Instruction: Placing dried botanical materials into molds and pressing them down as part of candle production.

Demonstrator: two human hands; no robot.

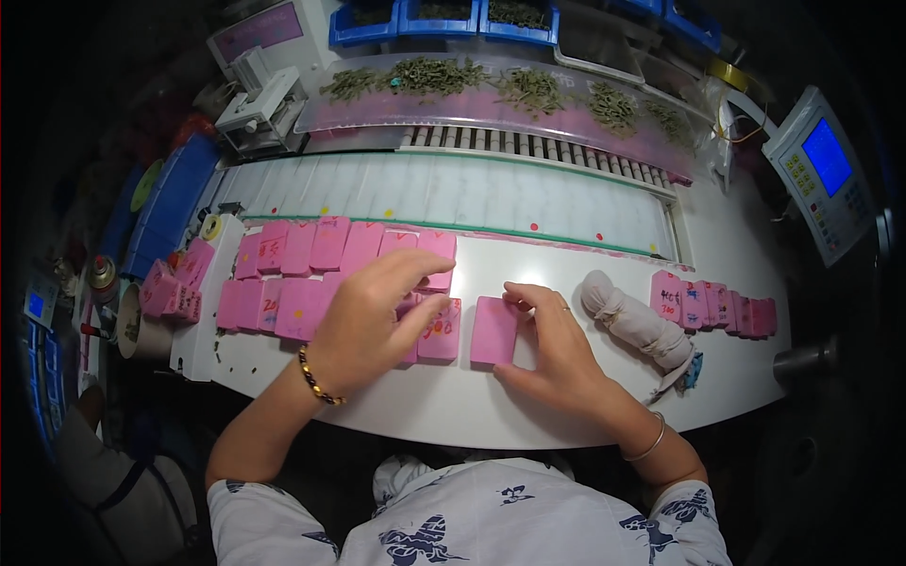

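Flat pink blocks, some with red handwriting, lie in two rows on the white table. My left hand, a beaded bracelet at its wrist, hovers over the right part of these rows. Its thumb and forefinger are spread, and part of the blocks is hidden under it. A single plain pink block lies to the right of the rows. Thumb and fingers of my right hand grip that block along its right side; a bangle circles this wrist.
A tied white cloth bundle rests right of my right hand, beside a row of pink blocks. Beyond runs a pale green-edged conveyor. A clear tray holds dried green leaves. A scale display stands right, blue bins behind.
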